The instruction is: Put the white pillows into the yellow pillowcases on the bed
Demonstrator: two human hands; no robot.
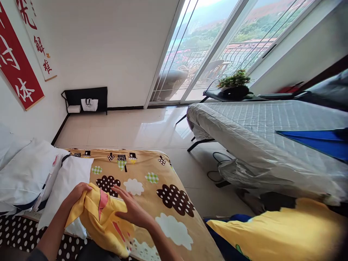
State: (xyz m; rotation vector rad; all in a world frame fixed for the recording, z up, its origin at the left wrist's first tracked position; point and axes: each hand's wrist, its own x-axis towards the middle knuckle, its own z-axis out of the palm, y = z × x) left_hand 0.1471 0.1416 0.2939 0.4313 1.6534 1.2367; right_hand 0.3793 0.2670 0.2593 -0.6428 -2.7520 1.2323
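A bunched yellow cloth (94, 221) with pink patches and a small printed figure hangs over the near side of the bed. My left hand (78, 194) grips its upper left edge, fingers closed on the fabric. On the cloth's right side, my right hand (133, 210) has its fingers spread, the palm turned toward the fabric; whether it touches is hard to make out. Beneath both hands lies a tan bedspread (146, 197) with clouds and dotted shapes. A white pillow (78, 168) rests just left of my left hand.
More white pillows (27, 174) are piled at the left. Across the tiled floor (119, 130) stands a plastic-wrapped mattress (261, 119) on a frame, with a blue cloth (318, 139) on it. A yellow printed fabric piece (274, 232) fills the lower right. A cable (214, 175) lies below the mattress.
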